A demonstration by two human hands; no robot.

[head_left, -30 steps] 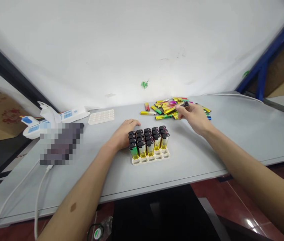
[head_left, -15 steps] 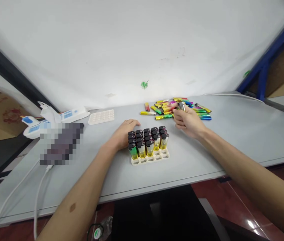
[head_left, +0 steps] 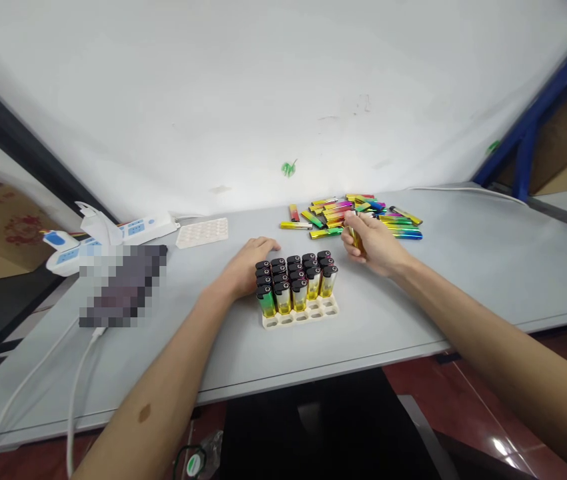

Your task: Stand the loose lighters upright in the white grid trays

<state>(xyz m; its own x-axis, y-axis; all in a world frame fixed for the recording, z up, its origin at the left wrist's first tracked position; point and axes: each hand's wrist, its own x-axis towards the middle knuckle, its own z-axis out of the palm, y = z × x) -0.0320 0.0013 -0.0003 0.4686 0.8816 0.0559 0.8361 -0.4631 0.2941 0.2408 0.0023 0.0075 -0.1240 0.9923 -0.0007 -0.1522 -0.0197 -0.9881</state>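
Note:
My right hand (head_left: pixel 373 241) is closed around a lighter (head_left: pixel 356 243) with a shiny golden-yellow body, held just in front of a loose pile of metallic coloured lighters (head_left: pixel 338 210). Fingers cover part of the held lighter. To the left, my left hand (head_left: pixel 253 261) lies on the table with its fingers stretched out, beside and behind a cream holed tray (head_left: pixel 303 319). Rows of black-topped lighters (head_left: pixel 283 297) stand upright in this tray, and the slots along its front edge are bare. Whether the left hand touches the tray is hidden.
A second cream tray (head_left: pixel 203 231) lies at the back left near a white power strip (head_left: pixel 136 230). A blurred dark device (head_left: pixel 126 287) with a white cable (head_left: pixel 81 367) rests at left. The white wall (head_left: pixel 243 100) bounds the table's back.
My right hand has turned and shifted slightly left and down, bringing the lighter's golden body into view. My left hand and the tray have stayed put.

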